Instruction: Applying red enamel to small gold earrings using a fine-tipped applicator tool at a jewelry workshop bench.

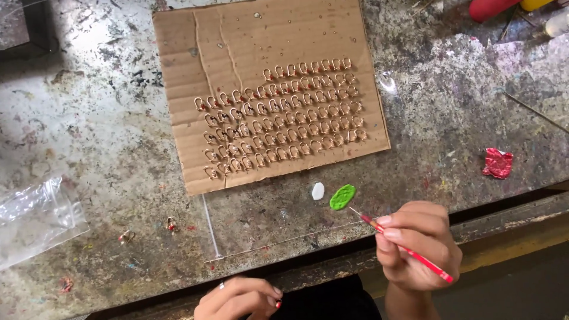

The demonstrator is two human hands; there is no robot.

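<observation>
My right hand (pixel 418 243) grips a thin red paintbrush (pixel 409 250) at the table's front edge, with its fine tip pointing at a green paint blob (pixel 342 197). Beside the green lies a small white paint blob (pixel 318 191). My left hand (pixel 240 298) is low at the front edge, fingers curled around a small piece with a red spot; what that piece is I cannot tell. A brown cardboard sheet (pixel 178 41) farther back carries several rows of small gold metal loops (pixel 281 115) dotted with red.
The worktable (pixel 106 142) is grey and paint-stained. A clear plastic bag (pixel 35 216) lies at the left. Two loose gold loops (pixel 172 224) rest near the front. A crumpled red scrap (pixel 498 163) sits at the right, with red and yellow containers (pixel 492 7) at the top right.
</observation>
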